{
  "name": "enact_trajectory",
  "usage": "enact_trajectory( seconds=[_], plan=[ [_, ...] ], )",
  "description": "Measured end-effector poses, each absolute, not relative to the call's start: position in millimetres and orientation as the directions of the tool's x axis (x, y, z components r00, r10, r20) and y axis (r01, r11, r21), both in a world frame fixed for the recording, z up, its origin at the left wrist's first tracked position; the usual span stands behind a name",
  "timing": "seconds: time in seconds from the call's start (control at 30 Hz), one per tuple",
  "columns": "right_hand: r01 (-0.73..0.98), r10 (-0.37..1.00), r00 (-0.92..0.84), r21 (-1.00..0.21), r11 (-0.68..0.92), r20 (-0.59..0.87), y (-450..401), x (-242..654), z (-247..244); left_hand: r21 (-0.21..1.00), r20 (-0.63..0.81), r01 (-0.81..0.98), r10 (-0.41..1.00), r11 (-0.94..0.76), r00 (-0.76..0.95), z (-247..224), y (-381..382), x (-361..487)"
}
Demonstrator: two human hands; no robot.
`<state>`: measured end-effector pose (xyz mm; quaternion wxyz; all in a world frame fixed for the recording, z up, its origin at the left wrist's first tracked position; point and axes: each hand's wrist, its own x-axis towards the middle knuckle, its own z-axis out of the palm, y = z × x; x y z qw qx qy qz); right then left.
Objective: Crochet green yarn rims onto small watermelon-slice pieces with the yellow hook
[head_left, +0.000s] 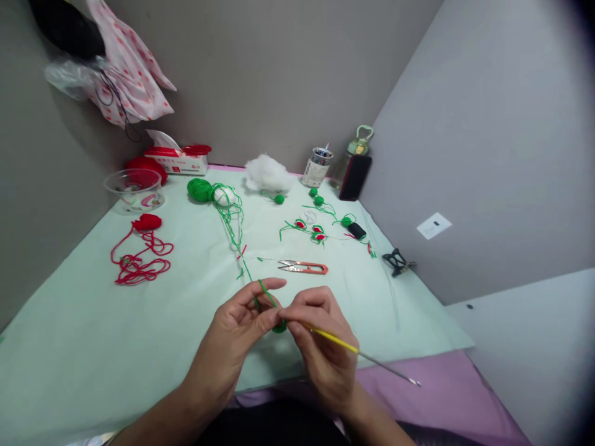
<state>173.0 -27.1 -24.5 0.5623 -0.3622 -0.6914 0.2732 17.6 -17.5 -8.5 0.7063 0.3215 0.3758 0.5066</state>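
Observation:
My left hand (244,319) pinches a small green crocheted piece (279,327), with green yarn (266,292) looped over its raised index finger. Against that piece, my right hand (323,341) is closed on a crochet hook (341,342) with a yellow grip; its metal shaft points down to the right. The hook's working tip is hidden between the fingers. From my left hand the yarn runs back to a green yarn ball (199,190). Orange thread snips (304,267) lie just beyond my hands.
Red yarn (147,223) and a clear plastic bowl (139,201) are on the left. White stuffing (267,174), a tin (318,167), a bottle (341,168) and a phone (356,178) stand at the back. Small red-green pieces (318,235) and a black clip (397,262) lie right.

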Motion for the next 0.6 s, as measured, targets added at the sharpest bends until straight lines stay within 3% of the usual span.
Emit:
enact_trajectory(
  seconds=[0.17,0.27,0.33,0.4,0.6],
  plan=[
    [0.098,0.78,-0.383,-0.818,0.567,0.495,-4,175,-4,0.809,-0.265,-0.514,0.958,0.284,0.111,5,-22,-11],
    [0.235,0.741,-0.557,-0.785,0.573,0.375,32,177,9,0.811,-0.292,-0.555,0.95,0.184,-0.112,15,-23,-39],
    [0.413,0.743,-0.622,-0.702,0.58,0.248,61,171,7,0.807,-0.286,-0.582,0.93,0.103,-0.232,22,-23,-55],
    [0.579,0.724,-0.68,-0.519,0.629,0.118,91,159,-4,0.798,-0.275,-0.601,0.912,0.04,-0.305,28,-22,-64],
    [0.657,0.741,-0.666,-0.402,0.638,0.087,153,123,-36,0.758,-0.319,-0.651,0.895,0.042,-0.313,34,-20,-70]
  ],
)
